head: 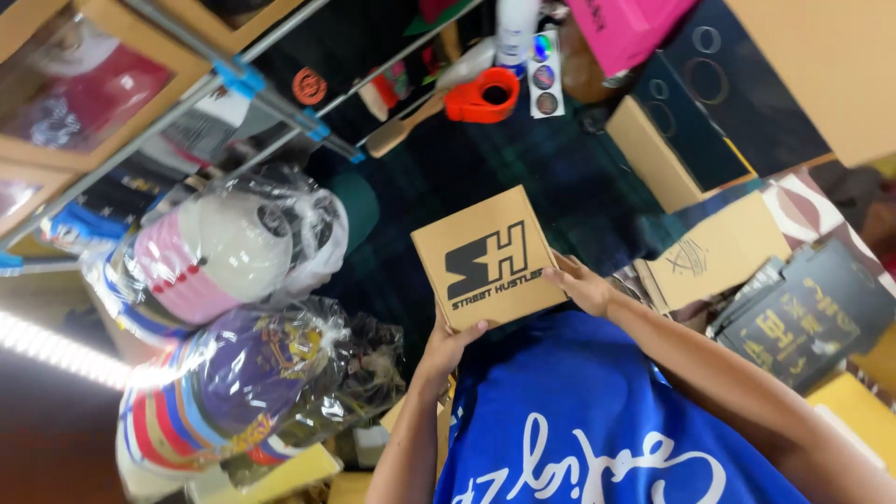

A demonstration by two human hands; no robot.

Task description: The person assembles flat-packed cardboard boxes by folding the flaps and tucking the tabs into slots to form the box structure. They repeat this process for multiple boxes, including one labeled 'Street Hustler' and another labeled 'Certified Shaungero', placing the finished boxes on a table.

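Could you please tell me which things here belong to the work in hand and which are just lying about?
In hand: cardboard box, held by left hand and right hand.

Lying about: bagged caps, red tape dispenser, wooden brush, pink bag, flat boxes.

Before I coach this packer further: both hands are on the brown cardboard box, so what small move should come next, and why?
Probably lower the brown cardboard box onto the dark plaid surface just ahead. The left hand and right hand only pinch its near edge and corner, it is held up in front of the blue shirt, and its top looks closed, so resting it would free a hand.
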